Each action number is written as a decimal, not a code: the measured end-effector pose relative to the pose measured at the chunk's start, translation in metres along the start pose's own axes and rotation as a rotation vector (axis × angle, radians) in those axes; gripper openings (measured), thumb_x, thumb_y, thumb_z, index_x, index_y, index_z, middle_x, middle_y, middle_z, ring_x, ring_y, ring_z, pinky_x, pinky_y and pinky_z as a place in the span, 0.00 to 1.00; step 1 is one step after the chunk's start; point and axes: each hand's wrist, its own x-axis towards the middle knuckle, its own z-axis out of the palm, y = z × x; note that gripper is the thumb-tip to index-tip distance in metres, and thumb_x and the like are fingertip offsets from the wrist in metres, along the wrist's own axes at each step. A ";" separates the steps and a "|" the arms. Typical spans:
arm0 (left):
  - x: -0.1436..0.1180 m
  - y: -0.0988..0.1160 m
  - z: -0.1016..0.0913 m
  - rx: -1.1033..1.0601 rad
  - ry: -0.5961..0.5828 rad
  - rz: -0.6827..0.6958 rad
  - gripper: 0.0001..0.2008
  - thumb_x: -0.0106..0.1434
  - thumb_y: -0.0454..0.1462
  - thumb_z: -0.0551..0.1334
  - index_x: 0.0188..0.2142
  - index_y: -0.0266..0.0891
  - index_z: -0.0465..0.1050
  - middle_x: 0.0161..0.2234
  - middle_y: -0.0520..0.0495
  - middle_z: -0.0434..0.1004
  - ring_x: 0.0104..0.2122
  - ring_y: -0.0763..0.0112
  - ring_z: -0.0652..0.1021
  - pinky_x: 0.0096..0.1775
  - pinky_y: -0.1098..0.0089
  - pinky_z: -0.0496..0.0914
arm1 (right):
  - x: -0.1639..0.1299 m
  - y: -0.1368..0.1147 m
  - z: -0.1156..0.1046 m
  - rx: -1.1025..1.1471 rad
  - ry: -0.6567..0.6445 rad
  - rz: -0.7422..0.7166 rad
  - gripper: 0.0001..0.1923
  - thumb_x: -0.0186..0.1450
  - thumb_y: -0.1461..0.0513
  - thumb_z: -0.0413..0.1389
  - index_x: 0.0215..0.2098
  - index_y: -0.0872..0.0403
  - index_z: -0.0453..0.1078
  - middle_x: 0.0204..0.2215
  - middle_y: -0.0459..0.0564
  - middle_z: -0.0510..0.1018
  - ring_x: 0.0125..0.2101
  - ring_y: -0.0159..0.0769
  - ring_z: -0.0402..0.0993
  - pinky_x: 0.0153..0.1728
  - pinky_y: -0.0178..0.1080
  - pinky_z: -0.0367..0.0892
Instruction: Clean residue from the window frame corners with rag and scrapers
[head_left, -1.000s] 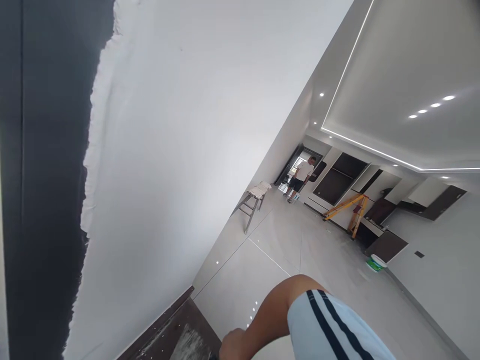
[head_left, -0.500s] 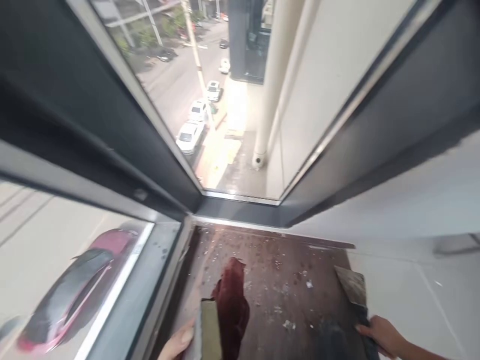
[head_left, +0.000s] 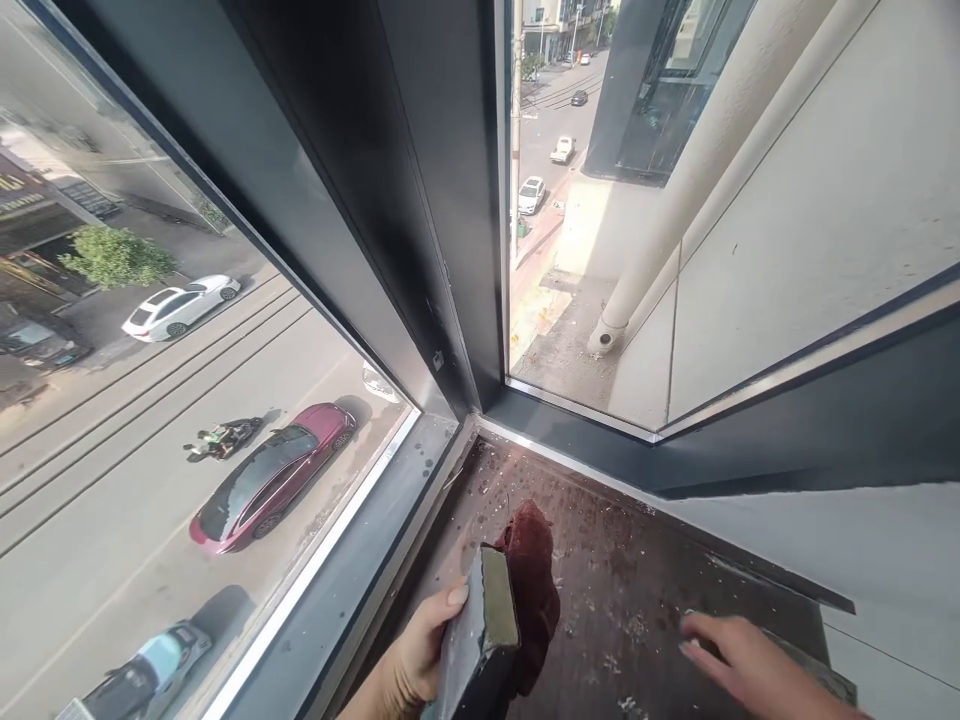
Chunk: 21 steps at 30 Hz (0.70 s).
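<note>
My left hand [head_left: 416, 660] grips a flat grey block [head_left: 480, 630] with a greenish edge, held on its side over a dark brown window sill [head_left: 637, 590]. A dark red cloth [head_left: 534, 580] lies bunched on the sill right behind the block, touching it. My right hand [head_left: 739, 660] hovers low over the sill at the right with its fingers spread flat and nothing in it. A grey metal blade [head_left: 829, 675] lies just under and beyond that hand. White flecks of dried plaster are scattered over the sill.
The dark window frame [head_left: 442, 230] meets in a corner just beyond the sill. Through the glass I see a street far below with cars, and a pale building wall with a pipe. A white wall [head_left: 885, 550] borders the sill on the right.
The view swung from the room's white wall and ceiling down to the window corner and sill. My right hand let go of the scraper and now hovers spread; the left hand raised the block.
</note>
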 end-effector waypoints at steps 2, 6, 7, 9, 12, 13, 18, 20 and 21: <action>-0.004 0.001 0.000 -0.011 -0.008 -0.015 0.21 0.50 0.47 0.65 0.37 0.31 0.74 0.26 0.40 0.75 0.32 0.54 0.77 0.39 0.59 0.69 | 0.047 -0.046 -0.029 0.192 -0.072 -0.226 0.12 0.61 0.54 0.46 0.31 0.42 0.72 0.28 0.51 0.77 0.29 0.36 0.74 0.32 0.35 0.68; -0.015 0.004 0.007 -0.003 0.025 0.042 0.18 0.51 0.45 0.66 0.37 0.33 0.75 0.25 0.43 0.75 0.32 0.57 0.77 0.40 0.63 0.69 | 0.135 -0.167 -0.076 0.523 0.096 -0.416 0.13 0.64 0.57 0.45 0.37 0.49 0.70 0.28 0.47 0.76 0.28 0.32 0.73 0.33 0.34 0.67; -0.018 0.006 0.010 -0.003 0.026 0.064 0.17 0.51 0.44 0.66 0.36 0.34 0.76 0.24 0.44 0.75 0.32 0.58 0.77 0.40 0.64 0.69 | 0.153 -0.194 -0.081 0.630 0.153 -0.425 0.13 0.64 0.57 0.45 0.37 0.50 0.70 0.26 0.45 0.76 0.25 0.31 0.73 0.31 0.33 0.67; -0.025 0.010 0.016 -0.015 0.016 0.114 0.13 0.51 0.42 0.67 0.33 0.35 0.77 0.24 0.45 0.75 0.31 0.61 0.77 0.39 0.67 0.69 | 0.184 -0.238 -0.083 0.753 0.241 -0.431 0.12 0.65 0.58 0.45 0.37 0.51 0.69 0.25 0.44 0.75 0.23 0.29 0.72 0.28 0.32 0.66; -0.034 0.016 0.023 -0.053 -0.018 0.170 0.09 0.51 0.40 0.67 0.31 0.36 0.77 0.26 0.46 0.76 0.29 0.66 0.77 0.35 0.73 0.69 | 0.216 -0.270 -0.076 0.727 0.355 -0.411 0.12 0.65 0.59 0.45 0.35 0.53 0.70 0.21 0.43 0.74 0.23 0.29 0.72 0.29 0.33 0.66; -0.036 0.018 0.024 -0.061 -0.032 0.175 0.10 0.52 0.40 0.66 0.32 0.35 0.77 0.27 0.45 0.77 0.29 0.68 0.77 0.34 0.75 0.69 | 0.222 -0.273 -0.074 0.704 0.376 -0.411 0.12 0.65 0.60 0.46 0.34 0.53 0.70 0.20 0.43 0.73 0.23 0.29 0.72 0.30 0.33 0.66; -0.041 0.026 0.020 -0.045 -0.100 0.160 0.11 0.53 0.40 0.65 0.35 0.36 0.77 0.27 0.45 0.77 0.29 0.66 0.77 0.35 0.72 0.68 | 0.232 -0.270 -0.075 0.740 0.334 -0.422 0.12 0.65 0.58 0.47 0.35 0.53 0.71 0.24 0.45 0.76 0.24 0.28 0.72 0.30 0.32 0.68; -0.041 0.027 0.017 -0.038 -0.106 0.146 0.10 0.54 0.39 0.64 0.35 0.37 0.77 0.24 0.46 0.76 0.28 0.66 0.77 0.36 0.71 0.68 | 0.232 -0.270 -0.077 0.747 0.316 -0.425 0.11 0.65 0.58 0.48 0.35 0.53 0.71 0.24 0.45 0.76 0.25 0.29 0.73 0.30 0.32 0.68; -0.041 0.028 0.015 -0.035 -0.105 0.134 0.10 0.54 0.39 0.64 0.35 0.38 0.76 0.24 0.46 0.76 0.27 0.66 0.77 0.37 0.70 0.68 | 0.232 -0.271 -0.079 0.746 0.313 -0.426 0.11 0.64 0.58 0.48 0.35 0.53 0.71 0.24 0.45 0.76 0.26 0.29 0.74 0.31 0.32 0.68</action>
